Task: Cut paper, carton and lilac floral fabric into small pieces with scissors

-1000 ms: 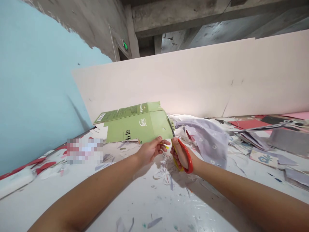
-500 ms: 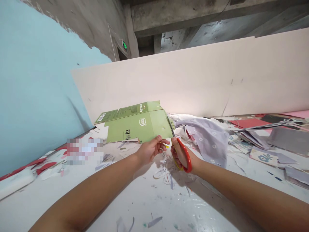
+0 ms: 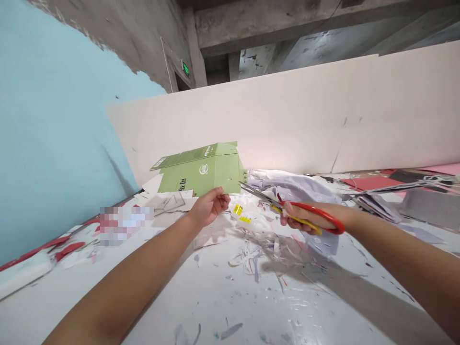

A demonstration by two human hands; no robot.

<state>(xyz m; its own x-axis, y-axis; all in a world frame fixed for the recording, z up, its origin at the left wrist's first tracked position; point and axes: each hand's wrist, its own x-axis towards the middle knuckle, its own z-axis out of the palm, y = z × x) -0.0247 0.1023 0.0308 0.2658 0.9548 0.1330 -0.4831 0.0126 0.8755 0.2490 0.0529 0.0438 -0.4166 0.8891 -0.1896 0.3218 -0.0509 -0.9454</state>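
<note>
Holding up a green cardboard carton (image 3: 201, 171) in the left hand (image 3: 210, 207), with the thumb and fingers pressed together on the lower edge of the carton. Only a small part of the edge inside this pinch, so most of the printed panel free and the right side of the carton open to the blades, perhaps for an easy approach. Carton position: in the air, just above a white work table (image 3: 223, 297), in front of a tall pale board (image 3: 251, 115), with its far flaps angled away from the person. In the right hand (image 3: 305, 215), a pair of scissors (image 3: 260, 195) with red and yellow handles, the fingers closed around the handles and clamped on them, the blades reaching left toward the carton. Blade tips just beside the right lower corner of the carton, though actual contact too fine to tell from this view. Both forearms stretched forward and well apart, giving each hand its own working side. Around the hands, many paper scraps lying loose on the table, two small yellow labels (image 3: 238, 209) below the carton, and a lilac flowered cloth (image 3: 294, 189) bunched behind the blades, apparently pushed aside from the working area.
</note>
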